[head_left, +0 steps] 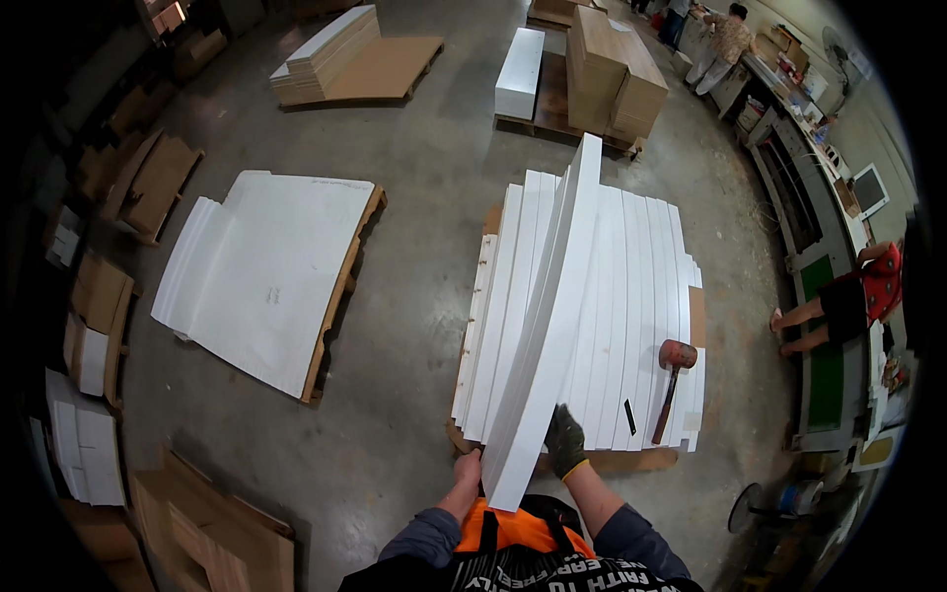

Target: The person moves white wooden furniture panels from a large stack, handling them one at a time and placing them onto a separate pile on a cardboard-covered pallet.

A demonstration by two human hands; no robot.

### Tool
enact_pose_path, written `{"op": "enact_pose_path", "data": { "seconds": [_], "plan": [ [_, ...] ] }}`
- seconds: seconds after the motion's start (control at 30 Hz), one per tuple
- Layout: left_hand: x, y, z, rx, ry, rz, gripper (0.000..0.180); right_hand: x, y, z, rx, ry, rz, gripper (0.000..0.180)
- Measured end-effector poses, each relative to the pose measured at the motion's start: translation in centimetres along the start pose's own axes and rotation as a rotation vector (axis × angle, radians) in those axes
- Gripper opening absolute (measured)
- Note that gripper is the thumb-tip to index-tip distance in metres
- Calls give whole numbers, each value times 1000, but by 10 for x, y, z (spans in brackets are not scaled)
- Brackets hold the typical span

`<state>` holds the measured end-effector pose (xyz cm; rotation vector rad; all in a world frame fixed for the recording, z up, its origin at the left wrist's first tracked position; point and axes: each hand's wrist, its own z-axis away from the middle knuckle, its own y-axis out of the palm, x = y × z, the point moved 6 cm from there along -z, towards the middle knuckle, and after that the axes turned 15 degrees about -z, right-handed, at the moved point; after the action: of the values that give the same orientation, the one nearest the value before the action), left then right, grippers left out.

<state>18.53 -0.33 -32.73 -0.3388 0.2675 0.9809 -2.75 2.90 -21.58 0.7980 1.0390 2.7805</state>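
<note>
A long white board (547, 326) stretches away from me, its near end raised close to my body. At the left side of that end, my bare left hand (467, 472) grips the board, its fingers partly hidden. My right hand (565, 441), in a dark glove with a yellow cuff, holds the opposite side; its fingertips are hidden too. Beneath the board, similar white boards (631, 296) lie side by side on a pallet. A rubber mallet (678, 355) with a reddish head rests on them at the right. Beside it lies a small black tool, perhaps a cutter (629, 417).
White sheets (286, 266) cover a pallet at the left. Farther off stand a pallet of stacked panels (330, 54) and brown blocks (612, 79). A person (858, 296) stands by the right workbench, another (723, 49) farther back. A fan (747, 508) is near right.
</note>
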Motion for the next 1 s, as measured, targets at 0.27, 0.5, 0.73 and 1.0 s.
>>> {"op": "enact_pose_path", "data": {
  "seconds": [0.27,0.5,0.73,1.0],
  "plan": [
    [-62,-32,60,-20,385,-85,48,29,23,-59,51,-29,-22,39],
    [-139,-43,67,85,296,-104,66,53,42,-69,69,-47,110,77],
    [-240,-10,-8,324,489,-190,73,105,73,-112,48,-110,255,87],
    [-389,47,-48,348,700,-504,72,141,102,-157,29,-42,76,67]
  ]
}}
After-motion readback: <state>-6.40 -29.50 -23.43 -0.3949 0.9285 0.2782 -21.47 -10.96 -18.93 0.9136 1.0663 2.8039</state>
